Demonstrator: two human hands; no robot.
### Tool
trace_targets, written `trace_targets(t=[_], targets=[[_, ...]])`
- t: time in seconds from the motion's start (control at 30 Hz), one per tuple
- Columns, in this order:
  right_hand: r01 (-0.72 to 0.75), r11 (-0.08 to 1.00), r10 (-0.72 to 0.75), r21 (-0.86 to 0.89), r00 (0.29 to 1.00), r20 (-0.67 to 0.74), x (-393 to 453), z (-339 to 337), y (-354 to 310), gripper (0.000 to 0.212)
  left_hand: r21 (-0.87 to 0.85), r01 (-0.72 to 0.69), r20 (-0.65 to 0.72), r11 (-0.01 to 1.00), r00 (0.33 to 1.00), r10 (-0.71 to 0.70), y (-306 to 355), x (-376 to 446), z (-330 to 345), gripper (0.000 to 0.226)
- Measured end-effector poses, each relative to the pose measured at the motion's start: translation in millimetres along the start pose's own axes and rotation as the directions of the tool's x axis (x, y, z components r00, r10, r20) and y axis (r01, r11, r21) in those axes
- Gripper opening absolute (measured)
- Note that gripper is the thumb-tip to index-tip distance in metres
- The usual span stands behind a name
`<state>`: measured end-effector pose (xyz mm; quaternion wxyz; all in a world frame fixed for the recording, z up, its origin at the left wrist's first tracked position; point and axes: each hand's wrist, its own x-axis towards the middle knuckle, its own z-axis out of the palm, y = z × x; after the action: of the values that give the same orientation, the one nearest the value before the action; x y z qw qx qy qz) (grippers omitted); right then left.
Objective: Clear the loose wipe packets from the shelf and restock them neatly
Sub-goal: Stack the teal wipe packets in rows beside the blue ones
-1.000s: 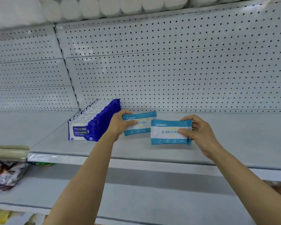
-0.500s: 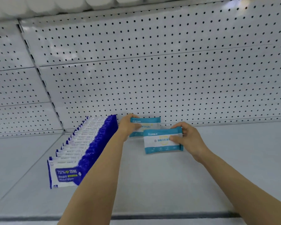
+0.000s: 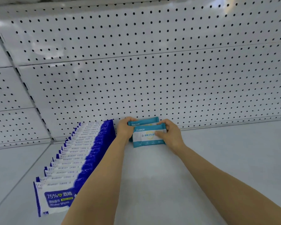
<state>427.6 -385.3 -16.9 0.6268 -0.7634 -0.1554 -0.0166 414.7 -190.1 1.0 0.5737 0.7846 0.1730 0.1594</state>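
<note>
Two teal-and-white wipe packets stand upright at the back of the grey shelf (image 3: 201,159), close to the pegboard wall. My left hand (image 3: 124,129) grips the left end of the rear packet (image 3: 143,122). My right hand (image 3: 169,133) grips the right end of the front packet (image 3: 144,135), with the thumb across its face. The front packet overlaps and hides most of the rear one. A long row of dark blue and white wipe packets (image 3: 75,156) stands just left of my left hand.
The white pegboard back wall (image 3: 152,70) rises right behind the packets. A slotted upright (image 3: 26,88) splits the wall at the left. Bare shelf surface runs to the right of my hands and toward the front.
Both hands have carried the two teal packets deeper into the shelf, up to the back wall. The packets have come closer together, the front one now overlapping the rear one.
</note>
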Motion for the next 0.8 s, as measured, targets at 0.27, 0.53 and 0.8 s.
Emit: trace_targets(t=[0.27,0.53,0.8], targets=[[0.055,0.966,-0.077,-0.251,0.994,-0.081,21.9,20.0,0.5,0.027,-0.293,0.063,-0.017,0.954,0.997,-0.071,-2.0,-5.8,12.2,0.017],[0.110,0.969,-0.145,-0.222,0.978,-0.148,24.1,31.5,6.5,0.036,0.015,-0.100,-0.058,0.995,0.993,0.101,-16.1,-28.1,15.8,0.087],[0.134,0.944,-0.158,-0.302,0.986,-0.056,25.9,25.8,15.1,0.073,0.255,-0.114,-0.199,0.960,0.966,0.168,-26.2,-33.9,16.0,0.077]])
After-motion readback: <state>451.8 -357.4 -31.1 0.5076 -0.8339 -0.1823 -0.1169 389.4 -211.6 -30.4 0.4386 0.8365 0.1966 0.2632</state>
